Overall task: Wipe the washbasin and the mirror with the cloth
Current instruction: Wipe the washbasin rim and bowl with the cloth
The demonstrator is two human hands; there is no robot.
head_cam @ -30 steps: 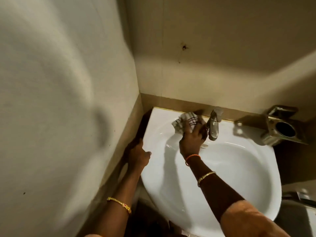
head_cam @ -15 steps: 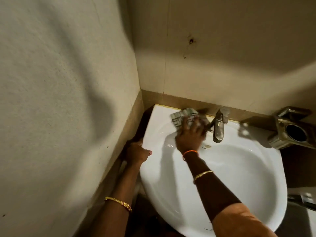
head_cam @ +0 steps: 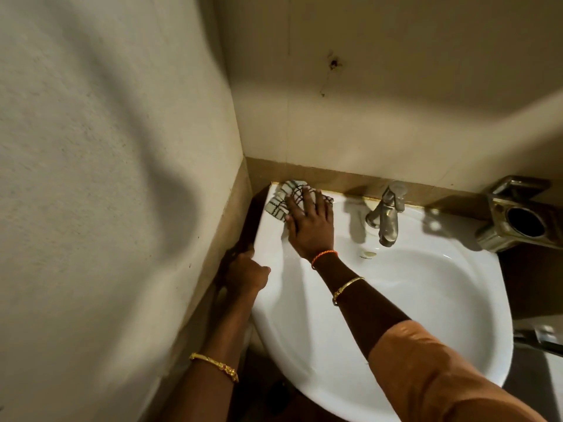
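White washbasin [head_cam: 411, 300], round-bowled and glossy, set into a corner with its flat rear rim against the wall; the bowl extends to the right of and below the right hand [head_cam: 310, 226], and the left rim lies under the left hand [head_cam: 243, 275]. Cloth [head_cam: 285, 199], pale with dark check lines, crumpled and pressed flat on the rear left corner of the rim, lying beneath the right hand's spread fingers and projecting beyond the fingertips to the left.
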